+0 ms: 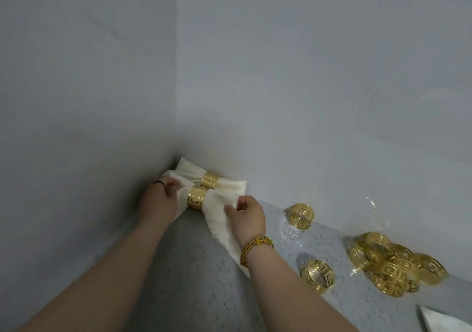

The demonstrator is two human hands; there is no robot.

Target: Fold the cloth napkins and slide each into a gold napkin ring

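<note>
Cream cloth fills the corner of the speckled grey counter (194, 267), where two napkins lie side by side against the wall. The left hand (163, 198) curls its fingers round the left end of the nearer napkin (217, 211), and the right hand (249, 216) pinches the right end between thumb and bent fingers. Its gold ring (197, 198) sits around the middle. The farther napkin (187, 168), touching it behind, wears a second ring (209, 179). To the right lie two single rings (300, 215) (318, 276) and a heap of rings (390, 267).
</note>
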